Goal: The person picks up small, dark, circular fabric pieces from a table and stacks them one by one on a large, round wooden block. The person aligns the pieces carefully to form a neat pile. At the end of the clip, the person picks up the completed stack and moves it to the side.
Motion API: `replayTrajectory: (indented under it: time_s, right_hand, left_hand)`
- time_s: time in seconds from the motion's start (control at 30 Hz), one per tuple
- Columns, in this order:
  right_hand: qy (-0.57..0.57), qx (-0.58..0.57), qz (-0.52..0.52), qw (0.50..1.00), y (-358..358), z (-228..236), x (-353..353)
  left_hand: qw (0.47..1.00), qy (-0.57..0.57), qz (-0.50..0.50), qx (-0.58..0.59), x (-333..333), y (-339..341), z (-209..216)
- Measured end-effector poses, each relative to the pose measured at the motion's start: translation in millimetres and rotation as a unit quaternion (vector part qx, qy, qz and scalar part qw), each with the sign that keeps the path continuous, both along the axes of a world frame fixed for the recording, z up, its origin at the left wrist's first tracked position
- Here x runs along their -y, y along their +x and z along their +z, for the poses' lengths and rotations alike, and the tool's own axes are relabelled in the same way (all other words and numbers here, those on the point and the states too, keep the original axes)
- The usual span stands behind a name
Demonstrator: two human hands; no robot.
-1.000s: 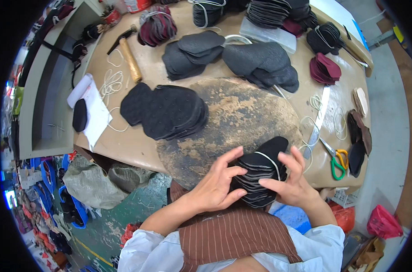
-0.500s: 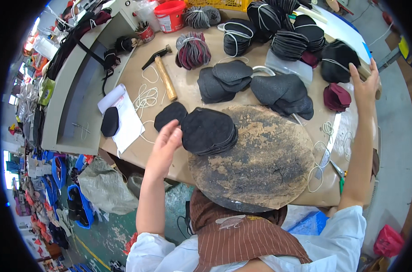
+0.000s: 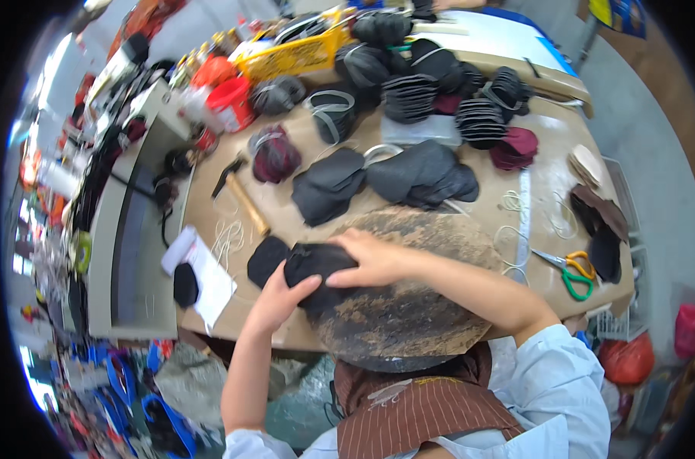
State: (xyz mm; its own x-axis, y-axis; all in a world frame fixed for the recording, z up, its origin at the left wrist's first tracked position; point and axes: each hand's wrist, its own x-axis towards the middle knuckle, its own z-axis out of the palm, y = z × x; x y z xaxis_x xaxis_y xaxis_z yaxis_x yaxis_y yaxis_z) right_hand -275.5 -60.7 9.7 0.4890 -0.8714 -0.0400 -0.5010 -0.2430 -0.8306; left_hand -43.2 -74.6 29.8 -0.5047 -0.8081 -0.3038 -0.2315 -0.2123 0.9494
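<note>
A stack of black rounded fabric pieces (image 3: pixel 314 265) sits at the left part of a worn round board (image 3: pixel 409 321), between my two hands. My left hand (image 3: pixel 280 300) grips the near left side of the stack, its thumb along the edge. From the right, my right hand (image 3: pixel 372 262) closes on the far right side, thumb near the front and fingers over the back edge. The pieces' undersides are hidden. Beside the stack, to the left, lies a single black piece (image 3: pixel 266 260) on the brown table covering.
Grey-black pieces (image 3: pixel 420 174) lie behind the board, with several tied bundles (image 3: pixel 332 115) farther back. A hammer (image 3: pixel 246 203) rests at left near white papers (image 3: pixel 210 279). Scissors (image 3: pixel 577 274) with green and orange handles lie right, by a metal ruler (image 3: pixel 524 206).
My right hand has come from the bundle at the far right to the black stack. My left hand has moved onto the stack's near side. The view has shifted.
</note>
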Motion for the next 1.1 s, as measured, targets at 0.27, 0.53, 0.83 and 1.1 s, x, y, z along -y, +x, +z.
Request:
replayTrajectory:
  time_s: [0.27,0.53,0.83,1.1]
  right_hand:
    - [-0.273,0.04,-0.121,0.954,-66,3,-94]
    - [-0.06,-0.375,-0.618,0.688,-276,-42,-167]
    - [-0.035,-0.373,-0.629,0.681,-277,-50,-169]
    - [-0.185,-0.265,-0.529,0.785,-245,21,-170]
  left_hand:
    - [0.89,-0.408,-0.057,0.197,-84,-28,3]
    - [0.974,-0.134,0.095,-0.158,-103,-32,-7]
    - [0.837,0.221,0.024,-0.501,-86,-15,-87]
    - [0.747,0.348,0.139,-0.55,-86,-92,-10]
